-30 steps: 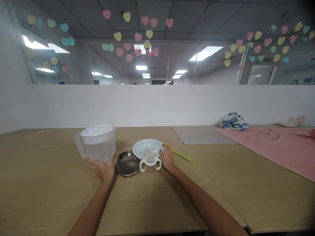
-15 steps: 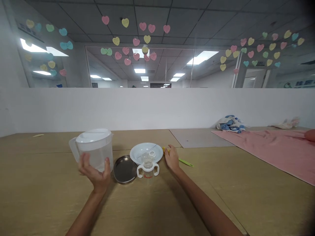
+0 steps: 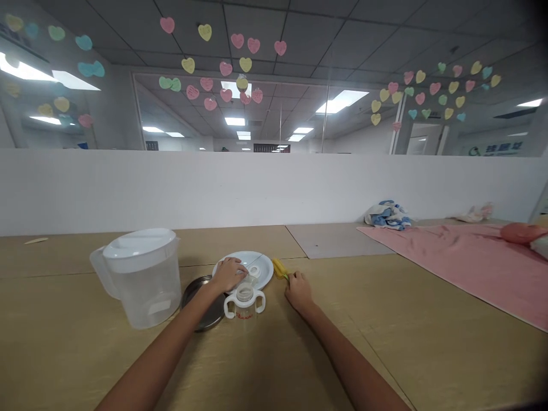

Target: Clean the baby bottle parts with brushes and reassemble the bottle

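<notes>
Probably set aside for elbow room, the jug (image 3: 148, 291) stands on the tabletop (image 3: 274, 365) by the metal pan (image 3: 214, 314). The left hand (image 3: 230, 274) is over the white plate (image 3: 268, 271), its grip unclear; the bottle (image 3: 245, 307) stands nearby. The right hand (image 3: 298, 291) clamps the yellow brush (image 3: 279, 268) behind its head, presumably for control.

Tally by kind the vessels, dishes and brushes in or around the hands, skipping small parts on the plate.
Translucent white plastic pitcher: 1
Round dark metal pan: 1
Round white plate: 1
Clear bottle with two white handles: 1
Green-handled yellow brush: 1
Total: 5
</notes>
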`<act>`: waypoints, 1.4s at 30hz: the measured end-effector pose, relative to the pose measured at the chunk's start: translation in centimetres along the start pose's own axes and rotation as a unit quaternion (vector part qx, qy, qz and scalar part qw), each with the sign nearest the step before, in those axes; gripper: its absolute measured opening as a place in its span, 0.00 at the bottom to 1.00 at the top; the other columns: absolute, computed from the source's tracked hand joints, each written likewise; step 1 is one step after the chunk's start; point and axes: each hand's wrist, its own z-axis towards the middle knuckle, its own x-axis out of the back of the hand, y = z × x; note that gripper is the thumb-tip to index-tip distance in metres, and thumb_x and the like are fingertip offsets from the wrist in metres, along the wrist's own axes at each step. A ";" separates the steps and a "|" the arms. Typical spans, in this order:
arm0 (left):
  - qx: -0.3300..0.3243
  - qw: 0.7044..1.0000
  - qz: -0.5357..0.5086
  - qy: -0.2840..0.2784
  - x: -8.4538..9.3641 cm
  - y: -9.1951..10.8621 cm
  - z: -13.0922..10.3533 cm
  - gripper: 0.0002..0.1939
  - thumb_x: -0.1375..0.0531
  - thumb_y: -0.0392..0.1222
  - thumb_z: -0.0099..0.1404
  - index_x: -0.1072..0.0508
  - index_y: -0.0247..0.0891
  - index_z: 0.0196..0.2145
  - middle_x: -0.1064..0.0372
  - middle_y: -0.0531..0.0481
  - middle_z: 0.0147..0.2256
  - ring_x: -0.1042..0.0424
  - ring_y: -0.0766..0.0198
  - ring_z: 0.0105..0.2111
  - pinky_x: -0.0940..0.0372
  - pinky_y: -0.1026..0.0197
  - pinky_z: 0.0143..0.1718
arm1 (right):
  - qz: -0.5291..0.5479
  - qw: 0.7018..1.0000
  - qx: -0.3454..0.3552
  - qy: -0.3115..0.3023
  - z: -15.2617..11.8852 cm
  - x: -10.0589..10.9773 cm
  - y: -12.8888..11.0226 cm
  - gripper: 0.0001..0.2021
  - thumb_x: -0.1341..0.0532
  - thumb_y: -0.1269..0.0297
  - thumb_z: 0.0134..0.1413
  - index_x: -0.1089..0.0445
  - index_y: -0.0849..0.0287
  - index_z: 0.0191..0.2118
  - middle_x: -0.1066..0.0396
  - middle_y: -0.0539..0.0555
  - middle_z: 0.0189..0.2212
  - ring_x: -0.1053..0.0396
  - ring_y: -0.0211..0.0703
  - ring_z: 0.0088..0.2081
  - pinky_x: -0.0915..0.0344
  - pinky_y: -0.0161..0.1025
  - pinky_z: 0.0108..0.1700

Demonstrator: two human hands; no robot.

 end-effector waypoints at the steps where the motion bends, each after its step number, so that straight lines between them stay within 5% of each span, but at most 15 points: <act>1: -0.002 1.000 0.009 -0.021 0.0 0.2 0.2 0.11 0.45 0.41 0.57 0.22 0.43 0.31 0.31 0.46 0.47 0.37 0.54 0.50 0.46 0.52 0.51 | -0.001 1.000 0.000 0.002 0.0 -0.1 -0.1 0.16 0.49 0.75 0.49 0.31 0.67 0.44 0.34 0.64 0.41 0.39 0.50 0.45 0.46 0.39 0.44; 9: -0.035 0.980 0.072 -0.183 0.0 0.3 1.2 0.07 0.41 0.41 0.50 0.22 0.42 0.26 0.41 0.43 0.56 0.53 0.42 0.59 0.61 0.39 0.56 | -0.001 1.000 -0.006 0.011 0.2 -0.5 0.2 0.15 0.49 0.74 0.51 0.31 0.66 0.43 0.33 0.62 0.40 0.39 0.48 0.44 0.47 0.38 0.45; 18: -0.144 0.949 0.097 -0.262 1.3 -1.7 2.9 0.15 0.48 0.34 0.56 0.22 0.49 0.30 0.50 0.53 0.61 0.59 0.46 0.62 0.69 0.35 0.57 | -0.011 1.000 -0.009 0.016 0.3 -0.6 -0.5 0.11 0.49 0.71 0.51 0.33 0.64 0.40 0.34 0.60 0.39 0.40 0.45 0.44 0.47 0.37 0.45; 24: -0.218 0.947 0.072 -0.226 1.3 -2.4 3.5 0.12 0.41 0.31 0.48 0.22 0.47 0.26 0.46 0.49 0.59 0.55 0.44 0.60 0.66 0.35 0.57 | -0.008 1.000 -0.025 0.015 0.3 -0.4 -0.7 0.11 0.48 0.70 0.51 0.33 0.64 0.39 0.34 0.59 0.40 0.40 0.44 0.44 0.47 0.36 0.46; 31: -0.222 0.943 0.045 -0.245 0.7 -2.8 4.2 0.11 0.37 0.33 0.45 0.22 0.48 0.26 0.43 0.50 0.57 0.53 0.45 0.60 0.64 0.37 0.57 | -0.009 0.999 -0.035 0.015 0.1 -0.1 -1.0 0.12 0.49 0.70 0.53 0.32 0.64 0.41 0.34 0.59 0.40 0.40 0.45 0.44 0.47 0.36 0.46; 37: -0.168 0.975 -0.001 -0.145 1.0 -2.0 3.5 0.07 0.39 0.39 0.54 0.23 0.48 0.31 0.38 0.49 0.54 0.50 0.49 0.58 0.62 0.41 0.58 | -0.039 0.999 -0.013 0.012 -0.1 -0.1 -1.0 0.12 0.50 0.70 0.54 0.32 0.65 0.39 0.33 0.60 0.39 0.39 0.47 0.43 0.46 0.38 0.44; 42: -0.064 0.996 -0.068 -0.003 1.2 -2.3 2.5 0.07 0.42 0.43 0.58 0.24 0.48 0.34 0.34 0.52 0.50 0.47 0.52 0.57 0.59 0.44 0.57 | -0.052 0.999 -0.011 0.004 -0.1 -0.1 -0.6 0.12 0.51 0.70 0.55 0.31 0.65 0.40 0.32 0.61 0.40 0.38 0.48 0.44 0.46 0.39 0.43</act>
